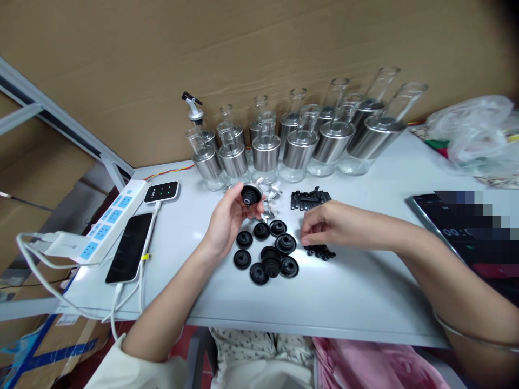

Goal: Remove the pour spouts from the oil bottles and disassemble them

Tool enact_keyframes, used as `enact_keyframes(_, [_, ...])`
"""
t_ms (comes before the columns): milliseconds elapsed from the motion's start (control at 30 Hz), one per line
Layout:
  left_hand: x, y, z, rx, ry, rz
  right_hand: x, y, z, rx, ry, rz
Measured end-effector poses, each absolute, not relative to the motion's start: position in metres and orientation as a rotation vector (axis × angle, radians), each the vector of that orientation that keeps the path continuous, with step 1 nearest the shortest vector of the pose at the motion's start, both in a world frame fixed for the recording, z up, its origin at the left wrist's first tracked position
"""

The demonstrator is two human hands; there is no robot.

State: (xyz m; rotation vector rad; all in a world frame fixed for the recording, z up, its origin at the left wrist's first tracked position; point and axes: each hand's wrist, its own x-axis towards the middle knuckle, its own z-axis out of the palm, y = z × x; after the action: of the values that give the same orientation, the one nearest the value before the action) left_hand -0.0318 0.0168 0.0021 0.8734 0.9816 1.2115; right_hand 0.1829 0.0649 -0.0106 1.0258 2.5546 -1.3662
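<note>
My left hand [227,224] holds a metal pour spout [251,195] with its black ribbed stopper facing me. Silver spout pieces [272,200] lie just behind those fingers. Bent over a group of small black tube parts [322,253], my right hand [322,224] has its fingers pressed together; whatever is between them is hidden. Several round black stoppers [285,243] are spread on the table between the hands. Behind the right hand lies a pile of black lever parts [310,200].
Several glass bottles with steel sleeves [265,148] line the back; one bears a fitted pourer [194,111]. At left are a power strip [111,219], a phone [130,248], a small white device [162,192] and cables. A large screen [458,232] and plastic bags [470,129] occupy the right.
</note>
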Motion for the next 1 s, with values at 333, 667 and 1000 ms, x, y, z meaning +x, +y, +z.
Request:
enact_keyframes(333, [-0.031, 0.017, 0.003, 0.881, 0.982, 1.216, 0.189, 0.065, -0.008, 1.074, 2.588, -1.262])
enact_keyframes(667, [-0.032, 0.017, 0.002, 0.884, 0.965, 1.212, 0.198, 0.066, -0.006, 1.139, 2.535, -1.253])
enact_keyframes(1000, [-0.032, 0.016, 0.002, 0.901, 0.996, 1.197, 0.199, 0.065, -0.008, 1.222, 2.464, -1.152])
